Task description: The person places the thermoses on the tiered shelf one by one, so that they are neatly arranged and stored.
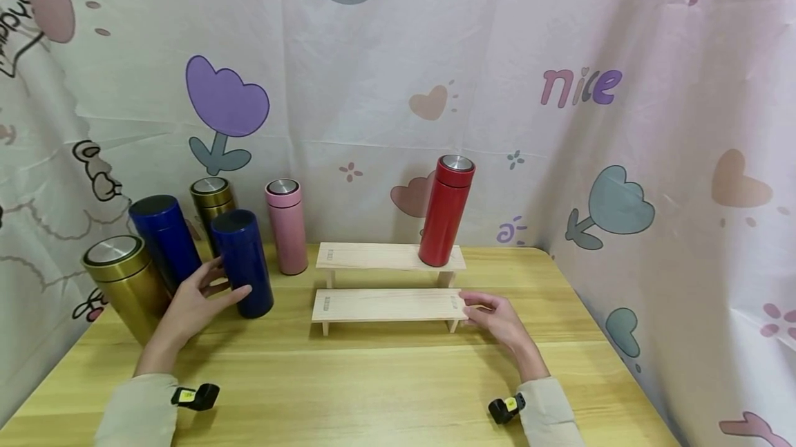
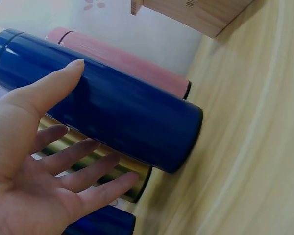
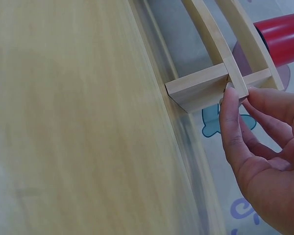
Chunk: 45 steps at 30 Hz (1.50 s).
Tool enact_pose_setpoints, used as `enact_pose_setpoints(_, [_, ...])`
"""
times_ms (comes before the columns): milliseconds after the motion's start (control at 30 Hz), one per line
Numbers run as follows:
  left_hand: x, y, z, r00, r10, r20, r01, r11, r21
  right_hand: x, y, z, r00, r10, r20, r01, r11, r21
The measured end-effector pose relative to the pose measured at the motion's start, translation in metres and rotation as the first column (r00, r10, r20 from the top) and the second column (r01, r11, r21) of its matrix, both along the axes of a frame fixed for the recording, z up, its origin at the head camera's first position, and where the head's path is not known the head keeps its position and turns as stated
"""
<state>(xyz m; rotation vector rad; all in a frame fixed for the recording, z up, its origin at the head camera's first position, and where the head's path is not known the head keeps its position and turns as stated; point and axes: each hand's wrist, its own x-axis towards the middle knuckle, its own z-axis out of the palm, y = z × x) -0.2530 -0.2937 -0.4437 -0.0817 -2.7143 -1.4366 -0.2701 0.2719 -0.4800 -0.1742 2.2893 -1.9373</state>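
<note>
My left hand (image 1: 197, 303) is spread beside a blue thermos (image 1: 245, 264) that stands on the table. Its thumb lies over the near side in the left wrist view, while the other fingers (image 2: 95, 169) extend loosely below the bottle there, not wrapped round it. At the right end of the low front wooden riser (image 1: 388, 305), my right hand (image 1: 494, 319) pinches the board's corner between thumb and fingers. Behind it stands a taller wooden riser (image 1: 367, 256), with a red thermos (image 1: 446, 212) upright on its right end.
A pink thermos (image 1: 288, 226) stands left of the risers. Another blue thermos (image 1: 164, 236), a gold thermos (image 1: 213, 206) at the back and a wider gold thermos (image 1: 127, 288) crowd the left side. Printed curtains (image 1: 373, 101) hang behind the wooden table (image 1: 373, 392).
</note>
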Motion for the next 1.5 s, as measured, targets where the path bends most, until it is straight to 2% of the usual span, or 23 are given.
enact_pose_setpoints(700, [-0.003, 0.002, -0.017, 1.0, -0.003, 0.019, 0.003, 1.0, 0.014, 0.001, 0.0, -0.001, 1.0, 0.009, -0.009, -0.009, 1.0, 0.011])
enact_pose_setpoints(1233, [-0.004, 0.004, -0.017, 1.0, 0.0, -0.008, 0.001, 1.0, 0.024, 0.001, 0.001, 0.0, 1.0, 0.017, -0.018, -0.017, 1.0, 0.015])
enact_pose_setpoints(1500, [-0.006, 0.005, -0.015, 1.0, -0.003, -0.022, 0.003, 1.0, 0.006, 0.0, 0.0, 0.001, 1.0, 0.002, 0.011, -0.002, 1.0, 0.012])
